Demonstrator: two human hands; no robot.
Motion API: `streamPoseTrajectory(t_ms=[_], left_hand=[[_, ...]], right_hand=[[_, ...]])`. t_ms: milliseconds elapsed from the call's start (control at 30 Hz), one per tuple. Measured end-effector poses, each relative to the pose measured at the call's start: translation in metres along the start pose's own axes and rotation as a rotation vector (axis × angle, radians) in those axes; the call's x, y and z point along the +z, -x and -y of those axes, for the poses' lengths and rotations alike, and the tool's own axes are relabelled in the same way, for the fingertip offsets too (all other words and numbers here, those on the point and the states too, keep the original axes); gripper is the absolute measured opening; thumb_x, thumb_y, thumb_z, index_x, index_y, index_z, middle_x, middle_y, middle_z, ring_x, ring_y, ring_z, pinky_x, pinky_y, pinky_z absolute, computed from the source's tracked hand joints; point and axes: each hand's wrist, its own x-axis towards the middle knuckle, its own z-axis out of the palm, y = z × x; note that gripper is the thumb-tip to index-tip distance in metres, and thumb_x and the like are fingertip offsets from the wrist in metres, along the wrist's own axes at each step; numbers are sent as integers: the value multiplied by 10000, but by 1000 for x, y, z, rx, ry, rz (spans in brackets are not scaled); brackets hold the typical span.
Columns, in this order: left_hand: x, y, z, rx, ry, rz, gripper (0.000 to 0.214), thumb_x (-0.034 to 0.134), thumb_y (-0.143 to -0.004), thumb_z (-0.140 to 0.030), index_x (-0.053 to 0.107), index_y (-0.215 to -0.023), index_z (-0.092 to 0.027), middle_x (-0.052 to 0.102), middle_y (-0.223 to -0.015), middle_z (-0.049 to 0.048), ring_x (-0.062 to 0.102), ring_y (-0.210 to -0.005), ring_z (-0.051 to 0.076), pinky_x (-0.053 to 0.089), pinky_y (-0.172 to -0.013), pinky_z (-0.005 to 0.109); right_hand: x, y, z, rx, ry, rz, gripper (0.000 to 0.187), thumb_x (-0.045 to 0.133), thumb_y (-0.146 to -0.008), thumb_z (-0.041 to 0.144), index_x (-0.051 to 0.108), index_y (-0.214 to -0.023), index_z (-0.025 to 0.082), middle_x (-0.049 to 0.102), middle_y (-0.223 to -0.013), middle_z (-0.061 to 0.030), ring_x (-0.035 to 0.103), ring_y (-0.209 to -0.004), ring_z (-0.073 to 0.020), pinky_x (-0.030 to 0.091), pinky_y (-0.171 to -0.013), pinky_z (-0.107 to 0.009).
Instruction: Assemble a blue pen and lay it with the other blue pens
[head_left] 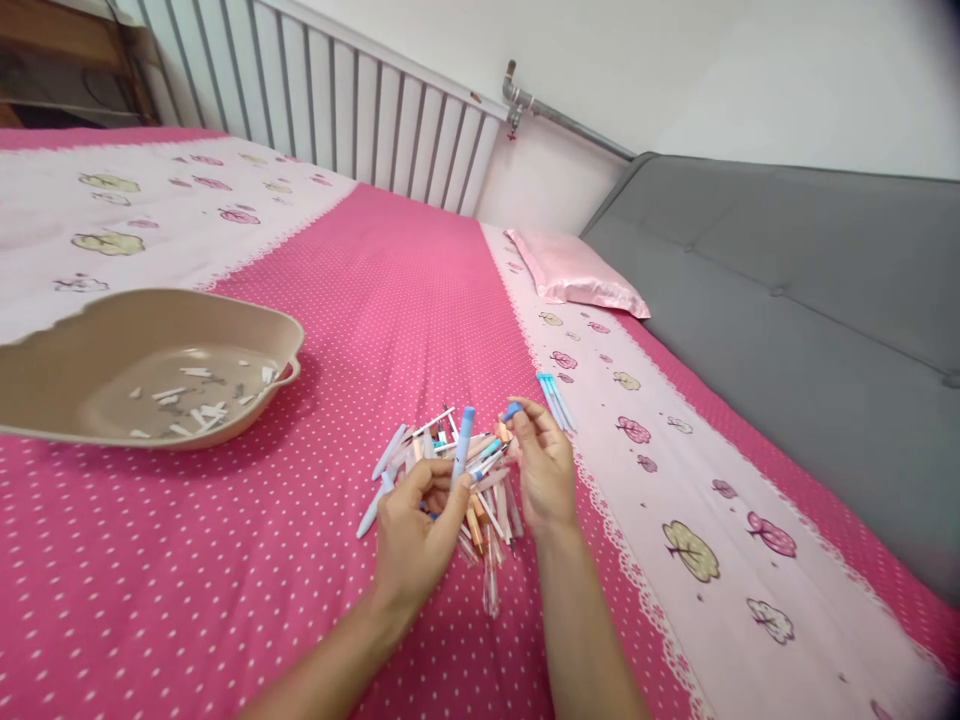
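My left hand (416,515) is closed around a light blue pen barrel (463,440), which stands up between thumb and fingers. Pinched between the thumb and forefinger of my right hand (549,468) is a small dark blue pen part (511,411); its exact kind is too small to tell. Both hands are over a loose pile of pen parts (493,505), with white, orange, clear and blue pieces. Light blue barrels (388,452) lie at the pile's left side. Beyond my right hand, several blue pens (555,402) lie side by side.
A beige basin (294,335) at left holds scattered small white and grey pieces (210,415). Everything rests on a pink dotted bedspread (300,600). Farther back are a pink pillow (577,275), a grey headboard (787,280), a white radiator (360,110) and a pipe (577,128).
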Motion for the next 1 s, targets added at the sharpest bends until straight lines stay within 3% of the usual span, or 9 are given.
streamPoseTrajectory(t_ms=[167, 333, 1000], left_hand=[[1, 5, 2, 204, -189, 28, 135, 570, -795, -300, 616, -828, -178, 611, -633, -4, 514, -529, 108, 416, -537, 230], [1, 5, 3, 343, -309, 28, 107, 583, -790, -279, 624, -826, -188, 625, -642, -1, 525, -549, 117, 412, -554, 235], [1, 4, 4, 312, -294, 11, 132, 596, -776, -311, 646, -818, -196, 640, -648, 10, 532, -546, 126, 416, -555, 239]], right_hand=[[-1, 12, 36, 1, -120, 24, 228, 654, -758, 330, 629, -955, 218, 611, -938, -21, 558, -850, -136, 446, -798, -295], [-2, 19, 50, -18, -115, 95, 194, 641, -775, 319, 646, -948, 232, 619, -898, -20, 571, -857, -145, 457, -820, -314], [2, 20, 46, -61, 43, 137, 164, 621, -796, 288, 664, -943, 230, 654, -881, -7, 599, -839, -138, 483, -764, -275]])
